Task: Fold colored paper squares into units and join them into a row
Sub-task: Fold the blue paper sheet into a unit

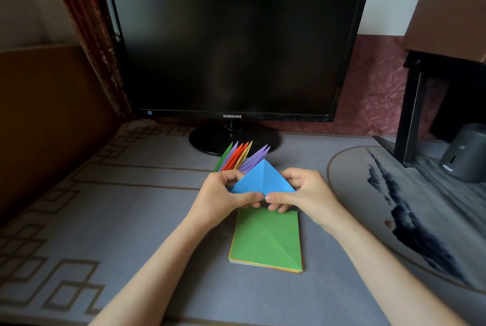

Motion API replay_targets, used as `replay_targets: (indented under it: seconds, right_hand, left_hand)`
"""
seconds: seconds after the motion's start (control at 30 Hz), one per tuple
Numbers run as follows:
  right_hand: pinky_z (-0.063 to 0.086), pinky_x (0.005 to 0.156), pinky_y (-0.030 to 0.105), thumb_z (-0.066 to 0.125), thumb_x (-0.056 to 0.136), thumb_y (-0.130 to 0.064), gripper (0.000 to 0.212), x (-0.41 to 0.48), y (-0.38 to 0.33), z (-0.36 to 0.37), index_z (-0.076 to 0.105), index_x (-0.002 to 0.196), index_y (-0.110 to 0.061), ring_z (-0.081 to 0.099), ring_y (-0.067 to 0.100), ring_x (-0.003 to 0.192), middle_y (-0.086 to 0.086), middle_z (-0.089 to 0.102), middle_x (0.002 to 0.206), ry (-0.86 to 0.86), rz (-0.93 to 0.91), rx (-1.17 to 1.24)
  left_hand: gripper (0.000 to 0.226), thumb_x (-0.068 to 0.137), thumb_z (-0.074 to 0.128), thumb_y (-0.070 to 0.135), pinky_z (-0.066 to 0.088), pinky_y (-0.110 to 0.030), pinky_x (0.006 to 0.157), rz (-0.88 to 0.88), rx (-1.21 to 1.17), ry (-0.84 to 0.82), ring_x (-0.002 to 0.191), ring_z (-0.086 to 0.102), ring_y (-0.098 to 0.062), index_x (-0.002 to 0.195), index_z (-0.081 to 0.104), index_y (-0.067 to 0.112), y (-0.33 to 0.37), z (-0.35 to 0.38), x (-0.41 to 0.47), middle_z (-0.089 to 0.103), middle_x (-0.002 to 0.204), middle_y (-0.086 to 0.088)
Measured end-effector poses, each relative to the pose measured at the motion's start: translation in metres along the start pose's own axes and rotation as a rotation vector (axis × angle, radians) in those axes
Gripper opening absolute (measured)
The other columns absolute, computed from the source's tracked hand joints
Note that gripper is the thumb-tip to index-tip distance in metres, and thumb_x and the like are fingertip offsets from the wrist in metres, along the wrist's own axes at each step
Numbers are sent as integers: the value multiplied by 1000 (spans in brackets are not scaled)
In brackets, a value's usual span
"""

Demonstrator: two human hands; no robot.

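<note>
Folding the blue one is the step in hand, I'd say: the blue paper (263, 178) is down to a triangle, point up and away from the person, with a crease running straight down from the tip. Both hands hold it lifted just above the stack of squares (265, 241), which lies flat on the desk mat (131, 220) with a green sheet on top that shows a diagonal crease. The left hand (223, 194) pinches the left half, thumb laid along the bottom edge and the other fingers curled behind and under. The right hand (305, 191) mirrors it on the right half, and the two thumb tips nearly meet at the middle of that edge. Behind the hands, just in front of the monitor (234, 42) stand, the joined row (240, 157) fans out in green, purple, orange, yellow and purple again, so my guess is a handful of units are done and plenty of sheets are left. Can't tell from this angle if the blue piece touches the row or just overlaps it. Next move probably calls for closing the two halves along that centre crease, edges lined up and pressed sharp, before it slots onto the purple end. The paper looks thin and crisp, so a sloppy fold will show.
</note>
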State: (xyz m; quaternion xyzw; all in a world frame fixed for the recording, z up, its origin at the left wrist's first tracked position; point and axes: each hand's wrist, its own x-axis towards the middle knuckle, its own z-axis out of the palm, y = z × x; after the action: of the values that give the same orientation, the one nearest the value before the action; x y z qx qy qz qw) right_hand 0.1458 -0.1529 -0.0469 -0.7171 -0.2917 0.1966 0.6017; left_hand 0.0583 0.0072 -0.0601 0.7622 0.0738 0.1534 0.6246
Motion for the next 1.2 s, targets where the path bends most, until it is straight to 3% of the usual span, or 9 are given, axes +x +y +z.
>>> replay_targets:
  seconds: [0.17, 0.47, 0.53, 0.63, 0.73, 0.8, 0.9, 1.03, 1.2]
  right_hand:
    - [58, 68, 27, 65, 80, 7, 28, -4, -6, -13, 60, 106, 2, 72, 28, 78, 18, 73, 86, -129, -12, 84]
    - [53, 89, 30, 52, 90, 3, 44, -8, -5, -29, 47, 132, -10, 65, 29, 106, 18, 66, 117, -370, -1, 99]
    - [54, 86, 31, 58, 88, -7, 42, -9, -8, -27, 51, 129, -12, 67, 24, 101, 11, 69, 113, -324, -22, 65]
    - [56, 69, 27, 76, 75, -20, 39, -7, -10, -18, 64, 111, -11, 70, 14, 81, 5, 73, 97, -133, -44, 12]
    - [53, 54, 25, 75, 75, -6, 15, -5, -4, -10, 65, 86, -8, 69, 16, 66, 5, 73, 77, -51, -63, -25]
    - [51, 51, 25, 70, 78, 0, 9, -4, -1, -9, 63, 80, -5, 69, 20, 60, 8, 72, 69, -34, -64, -48]
    - [54, 52, 26, 68, 78, 3, 9, -3, -1, -13, 61, 78, -3, 69, 23, 58, 10, 72, 65, 4, -52, -19]
    - [55, 54, 26, 68, 79, 3, 7, -4, -2, -16, 62, 81, 1, 69, 22, 56, 12, 71, 64, -11, -25, -27]
    - [55, 53, 26, 67, 80, 2, 8, -7, -4, -20, 61, 85, 5, 69, 24, 58, 14, 71, 66, -26, -6, -12]
  left_hand:
    - [17, 68, 80, 3, 58, -28, 69, -16, -71, 18, 66, 71, -18, 75, 64, 7, 2, -4, 1, 74, 75, -13]
    - [16, 69, 77, 0, 59, -25, 67, -33, -121, -9, 64, 72, -17, 79, 64, 3, 1, -6, 2, 74, 72, -9]
    - [16, 69, 77, 0, 59, -24, 65, -24, -121, -12, 65, 72, -18, 79, 64, 4, 0, -6, 2, 74, 72, -9]
    - [18, 67, 79, 1, 58, -24, 67, 0, -105, -40, 67, 72, -20, 78, 65, 5, -2, -3, 1, 74, 74, -11]
    - [26, 60, 80, 12, 59, -30, 75, 14, -106, -66, 73, 73, -26, 82, 68, 5, -4, 0, 1, 74, 82, -15]
    - [27, 63, 79, 12, 59, -27, 73, 7, -120, -83, 74, 73, -23, 86, 69, 3, -5, 0, 3, 74, 86, -15]
    - [13, 80, 67, 0, 57, -21, 67, -22, -151, -165, 79, 73, -15, 92, 68, 5, -4, -3, 4, 75, 86, -7]
    - [29, 91, 52, -4, 57, -23, 76, -37, -160, -304, 91, 71, -13, 108, 64, 17, 0, -8, 2, 75, 93, 1]
    - [45, 95, 44, -3, 56, -24, 80, -32, -218, -341, 92, 69, -14, 130, 49, 25, 4, -11, 0, 72, 90, 0]
